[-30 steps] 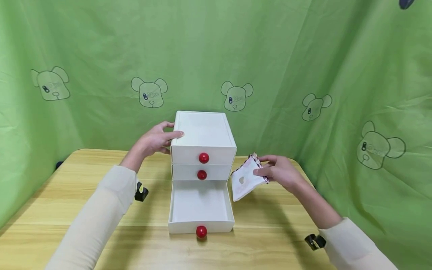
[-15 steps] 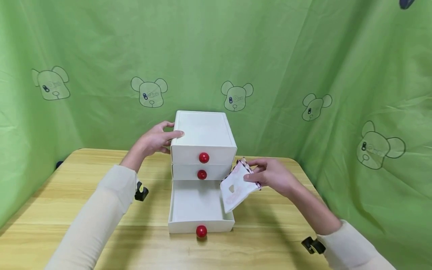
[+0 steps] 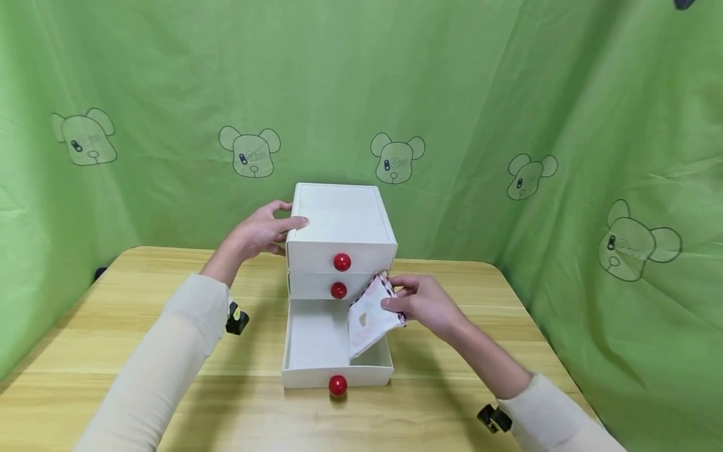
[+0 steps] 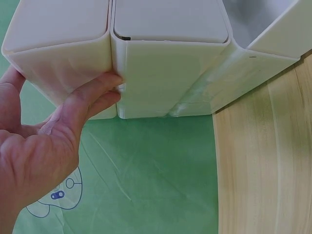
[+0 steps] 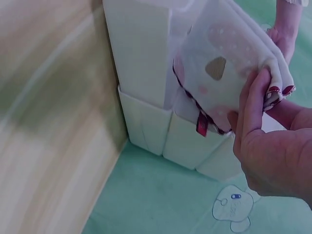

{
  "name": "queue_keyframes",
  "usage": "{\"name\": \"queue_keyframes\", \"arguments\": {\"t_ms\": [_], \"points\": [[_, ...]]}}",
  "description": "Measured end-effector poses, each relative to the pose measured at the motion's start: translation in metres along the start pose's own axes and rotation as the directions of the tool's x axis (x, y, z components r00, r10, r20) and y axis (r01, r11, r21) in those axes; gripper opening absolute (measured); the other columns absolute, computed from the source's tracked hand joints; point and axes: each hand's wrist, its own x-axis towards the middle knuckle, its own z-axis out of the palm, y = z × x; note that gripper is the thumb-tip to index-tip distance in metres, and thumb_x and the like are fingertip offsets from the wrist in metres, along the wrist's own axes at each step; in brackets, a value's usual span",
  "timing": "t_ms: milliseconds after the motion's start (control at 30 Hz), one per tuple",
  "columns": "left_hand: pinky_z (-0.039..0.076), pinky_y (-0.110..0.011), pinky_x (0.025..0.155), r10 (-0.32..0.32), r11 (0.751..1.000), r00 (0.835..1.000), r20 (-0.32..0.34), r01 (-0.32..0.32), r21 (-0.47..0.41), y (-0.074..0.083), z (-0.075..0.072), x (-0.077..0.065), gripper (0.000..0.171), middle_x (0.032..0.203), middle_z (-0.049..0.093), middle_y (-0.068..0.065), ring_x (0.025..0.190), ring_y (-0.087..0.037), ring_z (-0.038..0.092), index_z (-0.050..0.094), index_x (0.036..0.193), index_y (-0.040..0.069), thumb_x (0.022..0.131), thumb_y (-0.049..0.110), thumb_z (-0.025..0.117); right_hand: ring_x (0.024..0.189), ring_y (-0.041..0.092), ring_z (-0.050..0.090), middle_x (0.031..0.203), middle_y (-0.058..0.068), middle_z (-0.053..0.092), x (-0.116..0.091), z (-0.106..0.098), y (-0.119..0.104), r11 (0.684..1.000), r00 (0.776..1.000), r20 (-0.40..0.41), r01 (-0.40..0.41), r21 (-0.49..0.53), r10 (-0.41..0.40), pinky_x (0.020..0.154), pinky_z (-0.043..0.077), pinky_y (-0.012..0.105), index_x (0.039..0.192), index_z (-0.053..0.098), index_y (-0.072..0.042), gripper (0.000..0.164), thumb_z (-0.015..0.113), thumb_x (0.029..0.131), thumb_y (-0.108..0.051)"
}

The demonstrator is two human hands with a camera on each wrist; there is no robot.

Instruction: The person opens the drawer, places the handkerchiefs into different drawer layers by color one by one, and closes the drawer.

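A white cabinet (image 3: 342, 213) of three stacked drawers with red knobs stands on the table. Its bottom drawer (image 3: 316, 378) is pulled out. My left hand (image 3: 261, 231) rests on the cabinet's upper left edge, thumb on top and fingers against the side, as the left wrist view also shows. Between thumb and fingers my right hand (image 3: 426, 304) pinches a folded small towel (image 3: 369, 317), white with pale pink prints and a dark patterned trim. The towel hangs tilted over the right part of the pulled-out drawer. A red tag (image 5: 202, 124) shows at its edge in the right wrist view.
The light wood table (image 3: 169, 351) runs around the cabinet. Behind it and at both sides hangs a green curtain (image 3: 327, 75) with bear-head drawings. The two upper drawers (image 3: 313, 256) are pushed in, their red knobs (image 3: 341, 262) facing forward.
My right hand has carried the towel leftward, from beside the cabinet to over the pulled-out bottom drawer. The left hand and the cabinet have kept their places.
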Motion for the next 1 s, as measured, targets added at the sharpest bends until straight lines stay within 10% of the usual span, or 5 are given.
{"name": "queue_keyframes", "arguments": {"t_ms": [1000], "points": [[0.062,-0.043,0.09,0.001,1.0,1.0,0.002,-0.001,-0.016,0.001,0.0,0.0,0.085,0.138,0.055,-0.023,0.116,-0.037,0.063,0.016,0.161,0.014,0.097,0.031,0.069,0.081,0.021,0.069,0.106,0.018,0.068,0.01,0.056,0.03,0.979,0.997,-0.027,-0.069,0.191,0.075,0.075,0.064,0.035,0.144,0.05,0.004,0.061,0.069,0.086,0.001]]}}
